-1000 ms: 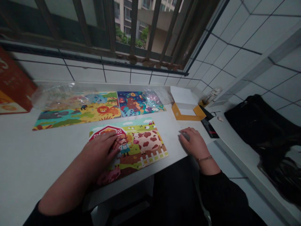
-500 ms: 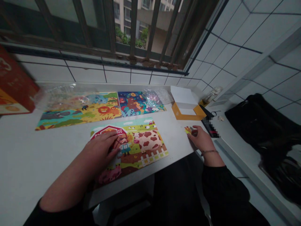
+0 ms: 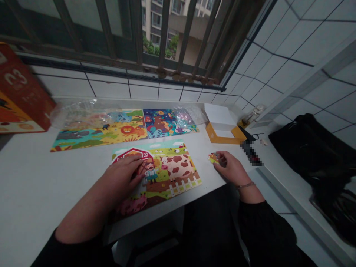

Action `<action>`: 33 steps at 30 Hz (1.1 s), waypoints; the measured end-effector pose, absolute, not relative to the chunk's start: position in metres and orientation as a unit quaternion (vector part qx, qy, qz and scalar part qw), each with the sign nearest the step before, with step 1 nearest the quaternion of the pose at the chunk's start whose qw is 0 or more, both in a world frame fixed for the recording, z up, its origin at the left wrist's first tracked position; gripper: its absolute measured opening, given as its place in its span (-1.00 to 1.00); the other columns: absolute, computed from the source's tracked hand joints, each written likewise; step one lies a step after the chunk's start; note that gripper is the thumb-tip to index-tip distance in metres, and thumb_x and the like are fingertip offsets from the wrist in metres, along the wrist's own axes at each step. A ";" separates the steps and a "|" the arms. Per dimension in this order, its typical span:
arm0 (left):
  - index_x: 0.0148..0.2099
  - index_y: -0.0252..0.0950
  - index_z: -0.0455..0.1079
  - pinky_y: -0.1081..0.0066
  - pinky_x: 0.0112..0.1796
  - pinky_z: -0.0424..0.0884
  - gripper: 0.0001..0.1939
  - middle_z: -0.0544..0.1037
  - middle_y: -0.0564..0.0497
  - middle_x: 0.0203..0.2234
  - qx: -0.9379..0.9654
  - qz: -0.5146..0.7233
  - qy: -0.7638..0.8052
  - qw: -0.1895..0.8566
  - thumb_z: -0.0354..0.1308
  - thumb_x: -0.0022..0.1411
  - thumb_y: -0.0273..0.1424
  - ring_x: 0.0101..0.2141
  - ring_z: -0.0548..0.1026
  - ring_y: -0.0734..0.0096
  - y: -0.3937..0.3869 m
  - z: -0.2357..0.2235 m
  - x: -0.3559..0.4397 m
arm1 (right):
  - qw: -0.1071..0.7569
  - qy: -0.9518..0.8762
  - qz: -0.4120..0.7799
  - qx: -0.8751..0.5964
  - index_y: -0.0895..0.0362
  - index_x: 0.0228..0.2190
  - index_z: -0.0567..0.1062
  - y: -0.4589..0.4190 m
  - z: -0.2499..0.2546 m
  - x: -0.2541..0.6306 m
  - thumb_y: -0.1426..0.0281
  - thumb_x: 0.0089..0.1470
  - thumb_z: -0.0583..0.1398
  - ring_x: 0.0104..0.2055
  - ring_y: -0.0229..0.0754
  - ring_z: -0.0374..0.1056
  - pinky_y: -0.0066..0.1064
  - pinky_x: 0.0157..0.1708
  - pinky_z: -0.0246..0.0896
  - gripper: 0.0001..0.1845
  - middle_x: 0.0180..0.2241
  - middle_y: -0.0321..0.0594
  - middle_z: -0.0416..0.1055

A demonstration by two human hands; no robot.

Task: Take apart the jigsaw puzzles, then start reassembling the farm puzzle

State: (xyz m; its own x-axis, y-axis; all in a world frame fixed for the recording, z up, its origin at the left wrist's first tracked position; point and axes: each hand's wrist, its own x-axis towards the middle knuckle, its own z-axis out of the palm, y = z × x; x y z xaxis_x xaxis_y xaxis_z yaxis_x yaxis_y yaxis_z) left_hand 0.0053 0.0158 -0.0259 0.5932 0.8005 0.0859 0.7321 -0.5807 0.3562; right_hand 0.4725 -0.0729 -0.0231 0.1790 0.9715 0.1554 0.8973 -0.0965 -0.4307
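A farm jigsaw puzzle (image 3: 178, 167) with a red barn, a farmer and a spotted cow lies near the table's front edge. My left hand (image 3: 126, 172) rests over its left part, fingers stretched out, covering some of the barn and the area below. Just right of the puzzle, my right hand (image 3: 229, 167) pinches a small puzzle piece (image 3: 213, 158) with yellow and green on it, close above the table. My fingers hide part of that piece.
Behind lie a savanna puzzle (image 3: 111, 129) and a dark blue animal puzzle (image 3: 160, 124), with clear plastic wrap (image 3: 78, 113) over them. An orange-and-white open box (image 3: 226, 138) stands back right. A red box (image 3: 25, 92) is at left, a black bag (image 3: 308, 148) at far right.
My right hand has moved left toward the farm puzzle with the piece in its fingers. My left hand stays on the puzzle. The view has shifted slightly.
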 end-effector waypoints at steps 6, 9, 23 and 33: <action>0.16 -0.27 0.60 -0.02 0.25 0.43 -0.52 0.64 -0.22 0.17 0.863 0.131 0.444 0.203 -0.03 0.47 -0.19 0.18 0.54 -0.05 0.017 -0.008 -0.006 | 0.156 -0.684 0.136 -0.700 0.06 0.21 0.51 -0.071 -0.009 0.473 0.33 0.20 0.33 0.14 0.07 0.50 -0.07 0.17 0.38 -0.45 0.14 -0.02 0.57; 0.06 -0.30 0.60 -0.04 0.20 0.45 -0.57 0.66 -0.25 0.10 0.851 0.120 0.476 0.189 -0.01 0.43 -0.21 0.11 0.55 -0.07 0.018 -0.004 -0.019 | 0.132 -0.672 0.163 -0.711 0.05 0.21 0.52 -0.069 -0.001 0.477 0.35 0.21 0.32 -0.09 -0.03 0.54 -0.19 -0.03 0.43 -0.46 -0.02 -0.09 0.62; -0.02 -0.28 0.60 0.01 0.15 0.47 -0.62 0.64 -0.25 0.02 0.853 0.143 0.473 0.169 0.07 0.40 -0.16 0.08 0.56 -0.06 0.021 -0.010 -0.042 | 0.264 -0.801 0.119 -0.524 0.05 0.08 0.58 -0.076 -0.007 0.316 0.30 0.31 0.35 0.15 0.05 0.47 -0.07 0.14 0.42 -0.68 0.08 -0.04 0.58; 0.01 -0.27 0.60 0.09 0.16 0.45 -0.69 0.60 -0.20 0.04 0.850 0.142 0.480 0.163 0.10 0.43 -0.25 0.08 0.54 0.02 0.013 -0.007 -0.038 | 0.210 -0.853 0.083 -0.470 -0.07 0.13 0.61 -0.082 -0.022 0.202 0.27 0.26 0.41 0.09 0.08 0.43 -0.03 0.10 0.37 -0.58 0.12 -0.11 0.53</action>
